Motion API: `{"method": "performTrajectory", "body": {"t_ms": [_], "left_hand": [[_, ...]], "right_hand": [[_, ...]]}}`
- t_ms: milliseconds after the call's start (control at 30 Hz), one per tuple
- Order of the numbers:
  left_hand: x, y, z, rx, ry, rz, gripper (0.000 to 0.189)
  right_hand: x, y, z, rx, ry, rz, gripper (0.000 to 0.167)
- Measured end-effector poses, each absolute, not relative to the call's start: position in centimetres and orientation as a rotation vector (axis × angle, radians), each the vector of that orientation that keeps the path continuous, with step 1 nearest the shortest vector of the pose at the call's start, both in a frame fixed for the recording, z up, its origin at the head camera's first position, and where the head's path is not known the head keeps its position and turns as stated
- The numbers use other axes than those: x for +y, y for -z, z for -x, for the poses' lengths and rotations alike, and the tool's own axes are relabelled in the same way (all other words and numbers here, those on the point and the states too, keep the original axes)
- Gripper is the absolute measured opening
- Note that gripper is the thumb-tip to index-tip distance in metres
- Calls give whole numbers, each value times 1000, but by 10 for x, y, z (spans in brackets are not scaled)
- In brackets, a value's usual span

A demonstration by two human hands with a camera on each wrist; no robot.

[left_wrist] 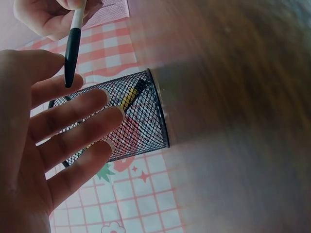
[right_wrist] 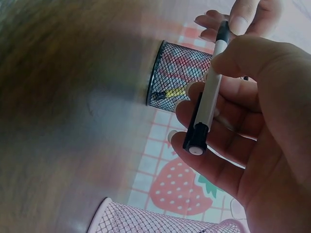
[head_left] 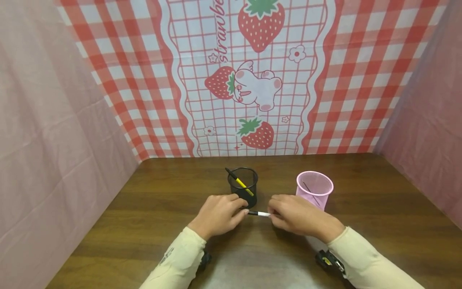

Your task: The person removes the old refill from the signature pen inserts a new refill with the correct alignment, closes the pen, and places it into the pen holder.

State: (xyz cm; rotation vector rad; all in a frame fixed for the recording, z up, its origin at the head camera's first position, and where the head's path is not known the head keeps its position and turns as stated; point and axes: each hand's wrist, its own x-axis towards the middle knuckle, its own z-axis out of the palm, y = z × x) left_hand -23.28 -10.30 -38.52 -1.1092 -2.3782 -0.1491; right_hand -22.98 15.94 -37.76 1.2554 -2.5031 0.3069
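Note:
A white pen with a black grip and clip (head_left: 263,214) lies level between both hands, just above the table. My left hand (head_left: 221,212) pinches its black tip end between thumb and forefinger; the other left fingers spread loosely in the left wrist view. My right hand (head_left: 299,214) holds the white barrel (right_wrist: 209,99), thumb on top and fingers curled beneath. Directly behind the left fingers stands a black mesh pen holder (left_wrist: 146,116). A yellow and black pen (head_left: 238,181) leans inside it. Beyond the right hand is a pink mesh pen holder (head_left: 315,173), partly hidden by that hand.
Brown wooden table (head_left: 144,212) extends around both hands. A red checked strawberry cloth (head_left: 252,80) hangs along the back edge. Pink curtains (head_left: 65,140) close off both sides. A thin dark line shows in the pink holder; I cannot tell what it is.

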Motion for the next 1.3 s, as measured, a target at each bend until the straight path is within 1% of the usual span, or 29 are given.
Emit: {"method": "performTrajectory", "body": {"t_ms": [967, 1300], "left_hand": [[-102, 386, 235, -2346, 205, 1151, 21], [-101, 384, 236, -2395, 415, 1144, 18]], "right_hand": [[160, 379, 230, -2368, -340, -1258, 13], [160, 379, 230, -2353, -363, -1268, 13]]}}
